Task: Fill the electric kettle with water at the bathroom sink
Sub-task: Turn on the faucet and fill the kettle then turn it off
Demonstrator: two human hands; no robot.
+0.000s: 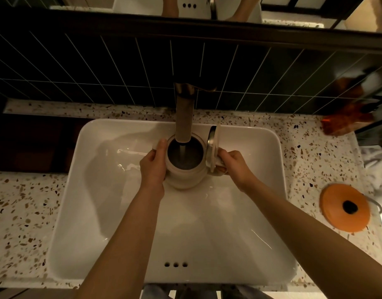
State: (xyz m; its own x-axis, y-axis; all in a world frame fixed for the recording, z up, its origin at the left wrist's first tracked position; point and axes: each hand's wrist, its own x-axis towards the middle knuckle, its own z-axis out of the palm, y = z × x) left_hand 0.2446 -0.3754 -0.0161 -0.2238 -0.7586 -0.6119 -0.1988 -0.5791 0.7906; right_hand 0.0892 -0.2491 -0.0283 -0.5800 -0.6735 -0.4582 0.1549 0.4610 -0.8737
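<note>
Head view, bathroom sink station, items as you are seeing them:

Kettle [184, 167]: cream-coloured, sitting inside the white basin [112, 212], its open mouth placed directly beneath the faucet spout [184, 119]. A thin stream of water [182, 153] is falling into the dark interior. The hinged lid [213, 147] is standing open to the right, its metal underside facing the opening.

Left hand [153, 167]: you are cupping the kettle's left wall, thumb lying up along the rim, fingers wrapping out of sight round the body; the grasp is firm against the side.

Right hand [233, 164]: you are gripping the kettle's handle just below the raised lid, fingers curled tight around it.

Basin: rectangular, glossy, three overflow holes [175, 265] showing on the near wall.

Countertop [23, 201]: speckled terrazzo, running around the basin on both sides.

Orange disc [345, 207]: round, with a dark centre, lying flat on the counter well to the right of the basin.

Orange-red packet [347, 120]: blurred, resting at the back right corner of the counter; contents cannot be told.

Wall tiles [77, 67]: dark, narrow, with pale grout, standing behind the faucet.
</note>
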